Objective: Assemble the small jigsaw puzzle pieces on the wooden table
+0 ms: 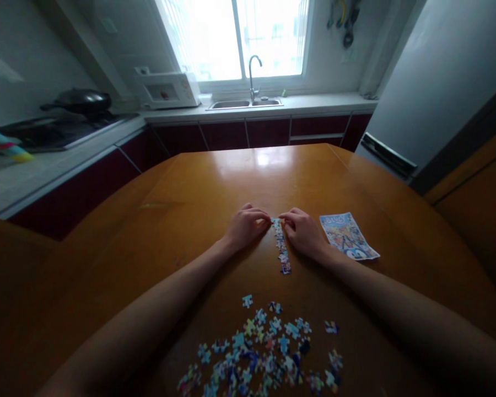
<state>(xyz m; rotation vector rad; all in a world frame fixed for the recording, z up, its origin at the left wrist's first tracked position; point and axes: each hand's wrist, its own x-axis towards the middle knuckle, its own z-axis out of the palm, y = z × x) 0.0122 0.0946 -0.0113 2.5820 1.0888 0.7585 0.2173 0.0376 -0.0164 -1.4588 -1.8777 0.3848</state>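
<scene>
Loose jigsaw pieces [268, 344] lie nearest the body, a jigsaw strip [280, 245] beyond them, with two hands at its far end.
The loose pieces are scattered on the wooden tabletop [182, 220] between the forearms, probably so that each one is easy to see and to reach. The narrow strip of joined pieces lies flat, apart from them, which seems to give it free space. The left hand [247, 226] and the right hand [303, 231] face each other across its far end, perhaps to steady it from both sides. In each grip, thumb and fingertips come close together there; whether they pinch a piece or only press its edge, I cannot tell. The printed picture sheet [346, 231] lies face up beside the right hand, perhaps for looking at.
</scene>
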